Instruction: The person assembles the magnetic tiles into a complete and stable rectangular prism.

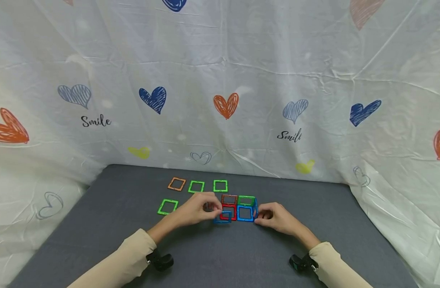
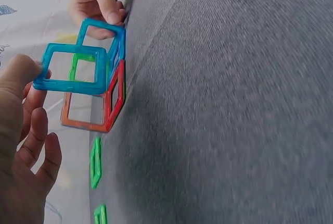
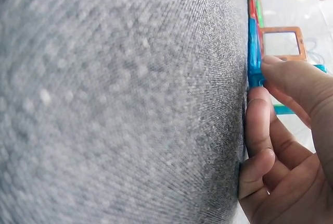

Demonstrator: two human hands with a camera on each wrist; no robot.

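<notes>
My left hand point(image 1: 196, 209) pinches a blue square magnetic tile point(image 2: 73, 86) by one edge, holding it above the table in front of a small joined structure. In that structure a red tile point(image 2: 115, 113) and a blue tile point(image 1: 245, 220) lie flat side by side. Along their back edges stand an orange tile point(image 2: 83, 126) and a green tile point(image 1: 246, 197). Another blue tile point(image 1: 256, 208) stands upright at the right end. My right hand point(image 1: 277, 218) pinches that upright tile near its lower front corner, fingers low against the table.
Loose tiles lie flat on the dark grey table point(image 1: 213, 260): an orange one point(image 1: 170, 187) and green ones point(image 1: 196, 191) point(image 1: 220, 191) behind, another green tile point(image 1: 160, 210) left of my left hand. A white cloth with printed hearts point(image 1: 226, 106) hangs behind.
</notes>
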